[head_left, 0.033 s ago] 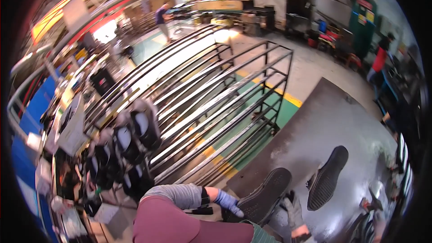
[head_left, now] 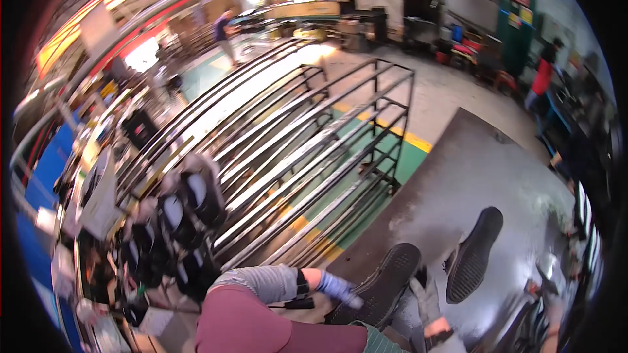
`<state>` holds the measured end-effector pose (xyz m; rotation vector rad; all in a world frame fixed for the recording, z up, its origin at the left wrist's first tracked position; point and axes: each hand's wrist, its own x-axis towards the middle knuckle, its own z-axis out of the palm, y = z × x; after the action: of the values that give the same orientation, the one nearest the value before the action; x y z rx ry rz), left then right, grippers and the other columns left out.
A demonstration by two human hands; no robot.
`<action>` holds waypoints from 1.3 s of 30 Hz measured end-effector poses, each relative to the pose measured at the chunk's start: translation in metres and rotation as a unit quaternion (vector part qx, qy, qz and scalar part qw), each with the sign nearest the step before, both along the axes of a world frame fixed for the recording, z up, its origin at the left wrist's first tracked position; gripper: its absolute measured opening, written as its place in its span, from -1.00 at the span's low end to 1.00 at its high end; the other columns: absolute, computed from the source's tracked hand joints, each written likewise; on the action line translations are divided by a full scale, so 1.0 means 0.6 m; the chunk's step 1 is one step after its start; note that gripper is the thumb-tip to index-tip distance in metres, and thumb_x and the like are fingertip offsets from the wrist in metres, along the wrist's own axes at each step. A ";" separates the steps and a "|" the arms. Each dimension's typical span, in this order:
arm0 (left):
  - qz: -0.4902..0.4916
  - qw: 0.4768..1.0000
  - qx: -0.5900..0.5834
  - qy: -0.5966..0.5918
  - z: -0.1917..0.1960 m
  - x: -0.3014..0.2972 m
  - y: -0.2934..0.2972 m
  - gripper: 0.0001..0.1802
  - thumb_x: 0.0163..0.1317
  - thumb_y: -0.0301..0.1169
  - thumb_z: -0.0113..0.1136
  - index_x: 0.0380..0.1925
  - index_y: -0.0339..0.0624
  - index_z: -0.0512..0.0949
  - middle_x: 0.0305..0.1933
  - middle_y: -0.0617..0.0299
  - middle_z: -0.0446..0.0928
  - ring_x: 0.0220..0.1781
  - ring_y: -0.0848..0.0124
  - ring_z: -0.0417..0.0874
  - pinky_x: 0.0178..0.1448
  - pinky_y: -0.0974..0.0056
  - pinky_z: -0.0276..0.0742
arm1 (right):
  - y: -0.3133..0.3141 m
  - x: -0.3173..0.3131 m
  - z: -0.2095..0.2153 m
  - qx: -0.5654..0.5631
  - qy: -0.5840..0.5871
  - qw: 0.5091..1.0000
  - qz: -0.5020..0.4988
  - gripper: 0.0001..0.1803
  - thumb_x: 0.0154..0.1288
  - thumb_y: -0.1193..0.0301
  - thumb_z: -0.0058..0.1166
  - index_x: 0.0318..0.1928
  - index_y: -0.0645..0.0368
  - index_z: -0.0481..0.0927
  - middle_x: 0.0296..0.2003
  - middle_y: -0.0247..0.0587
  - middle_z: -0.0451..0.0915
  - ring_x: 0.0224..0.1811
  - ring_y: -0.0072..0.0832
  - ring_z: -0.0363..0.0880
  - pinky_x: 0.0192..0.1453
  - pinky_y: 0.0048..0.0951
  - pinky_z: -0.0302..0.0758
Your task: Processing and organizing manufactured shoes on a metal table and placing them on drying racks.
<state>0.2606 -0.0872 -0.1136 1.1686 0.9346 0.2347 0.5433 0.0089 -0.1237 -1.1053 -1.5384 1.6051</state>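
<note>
A black shoe (head_left: 391, 276) lay sole up on the near part of a grey metal-topped table (head_left: 425, 202), between the person's two gloved hands. The left hand (head_left: 339, 289), in a pale blue glove blurred at the fingers, was over the near left edge of the sole; whether its fingers were clamped on the shoe, I cannot tell. The right hand (head_left: 426, 301), in a grey glove, was at the shoe's right side with its fingers pointing away from the person; I cannot tell whether they gripped it or only touched it. To the right, apart from that shoe, a second black shoe (head_left: 477, 253) lay with its ribbed sole up. On the left, black shoes with pale insoles (head_left: 196, 189) hung or stood in a cluster, near a long metal-bar rack (head_left: 327, 134). A person in a red top (head_left: 543, 77) stood far right.
</note>
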 end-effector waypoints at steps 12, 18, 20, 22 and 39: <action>0.222 0.950 0.186 -0.117 0.008 0.100 0.227 -0.72 0.31 -0.38 0.03 -0.09 -0.31 0.57 -0.10 0.12 0.61 -0.03 0.33 0.58 0.16 0.29 0.42 | 0.026 -0.123 0.031 0.024 0.076 0.985 -0.152 -0.57 0.15 0.42 0.24 0.05 0.21 0.54 -0.10 -0.27 0.61 -0.03 -0.47 0.51 0.14 -0.40 0.43; 0.210 0.926 0.288 -0.126 0.096 0.119 0.155 -0.67 0.32 -0.29 0.02 -0.14 -0.34 0.59 -0.16 0.18 0.61 -0.09 0.43 0.58 0.08 0.33 0.45 | -0.054 -0.126 0.053 0.169 0.079 0.962 -0.197 -0.61 0.16 0.42 0.24 0.03 0.14 0.53 -0.13 -0.22 0.63 -0.06 -0.47 0.56 0.11 -0.41 0.47; 0.152 0.951 0.222 -0.155 0.122 0.130 0.097 -0.67 0.31 -0.31 0.02 -0.08 -0.34 0.55 -0.16 0.19 0.60 -0.06 0.45 0.56 0.10 0.33 0.45 | -0.113 -0.116 0.048 0.152 0.139 0.958 -0.199 -0.63 0.20 0.41 0.23 0.03 0.13 0.54 -0.10 -0.24 0.60 -0.07 -0.47 0.55 0.11 -0.40 0.47; 0.121 0.948 0.264 -0.132 0.132 0.149 0.012 -0.62 0.28 -0.33 0.05 0.02 -0.33 0.48 -0.07 0.14 0.57 0.00 0.39 0.55 0.16 0.29 0.43 | -0.190 -0.099 0.037 0.064 0.167 0.964 -0.198 -0.66 0.23 0.38 0.21 0.02 0.13 0.55 -0.07 -0.26 0.59 -0.04 -0.48 0.53 0.13 -0.41 0.45; 0.452 0.882 0.137 0.001 -0.018 0.126 -0.197 -0.37 0.29 -0.21 0.16 0.23 -0.28 0.17 -0.04 0.02 0.50 -0.25 0.31 0.60 -0.34 0.29 0.58 | -0.272 0.244 0.093 0.334 -0.383 0.836 -0.206 -0.67 0.12 0.17 0.27 -0.47 0.20 0.58 -0.50 -0.09 0.53 -0.35 -0.14 0.54 -0.19 -0.17 0.44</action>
<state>0.3365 -0.2053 -0.1244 0.9004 1.4364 1.1505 0.6896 -0.1542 -0.0676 -1.5808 -1.9306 0.2318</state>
